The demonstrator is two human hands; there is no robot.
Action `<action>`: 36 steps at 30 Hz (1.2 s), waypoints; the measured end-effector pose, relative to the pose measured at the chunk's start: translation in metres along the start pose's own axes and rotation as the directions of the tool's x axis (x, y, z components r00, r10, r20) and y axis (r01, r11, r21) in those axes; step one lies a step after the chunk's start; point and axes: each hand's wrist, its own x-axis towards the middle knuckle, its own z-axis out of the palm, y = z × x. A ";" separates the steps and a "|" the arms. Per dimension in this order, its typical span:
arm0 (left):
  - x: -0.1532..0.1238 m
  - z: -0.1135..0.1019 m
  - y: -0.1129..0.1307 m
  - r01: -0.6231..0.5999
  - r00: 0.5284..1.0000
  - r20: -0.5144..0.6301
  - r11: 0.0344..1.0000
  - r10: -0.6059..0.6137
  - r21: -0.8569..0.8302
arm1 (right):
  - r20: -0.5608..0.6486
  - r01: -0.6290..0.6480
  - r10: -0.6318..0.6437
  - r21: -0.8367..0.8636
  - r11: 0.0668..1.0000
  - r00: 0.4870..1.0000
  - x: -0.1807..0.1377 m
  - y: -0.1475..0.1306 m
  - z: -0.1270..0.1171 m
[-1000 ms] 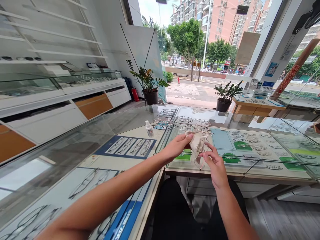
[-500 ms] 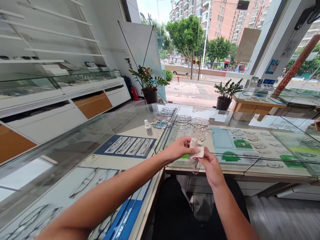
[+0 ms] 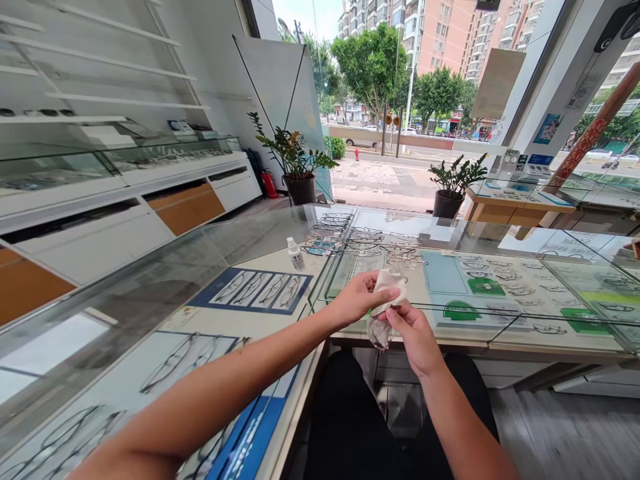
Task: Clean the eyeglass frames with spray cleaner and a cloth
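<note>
A pale cleaning cloth is pinched in my left hand, with the thumb pressing on its front. Below the cloth hangs one lens of a pair of eyeglasses. The fingers of my right hand close on the eyeglasses beside the cloth's lower edge. The cloth and fingers hide the rest of the frame. Both hands are held together just above the front edge of the glass display counter. A small white bottle stands upright on the counter, to the left beyond my hands.
Several eyeglasses lie in rows at the counter's far side. A blue-bordered panel with eyeglasses is at the left. Green cards lie under the glass at right. Potted plants stand beyond, and my legs are below the counter edge.
The exposed lens has swung slightly left and turned more toward me. The cloth has shifted a little left and up over the frame. The bottle stays where it was.
</note>
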 end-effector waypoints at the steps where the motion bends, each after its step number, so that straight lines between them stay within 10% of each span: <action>1: 0.000 0.000 -0.001 -0.011 1.000 -0.020 1.000 0.011 0.020 | 0.024 -0.006 0.006 0.000 1.000 1.000 -0.001 0.001 0.002; 12: 0.003 -0.001 -0.004 0.056 0.997 0.066 0.991 -0.049 -0.118 | -0.070 0.014 -0.013 0.010 1.000 0.997 0.000 0.004 -0.002; 26: 0.016 -0.013 -0.007 -0.020 0.956 -0.292 0.986 -0.030 -0.167 | -0.108 0.031 -0.024 0.065 0.997 0.994 0.002 0.006 -0.007; 36: 0.013 -0.027 0.006 -0.158 0.906 -0.350 0.956 0.240 0.247 | -0.081 0.053 -0.045 0.103 0.993 0.996 0.006 -0.003 -0.018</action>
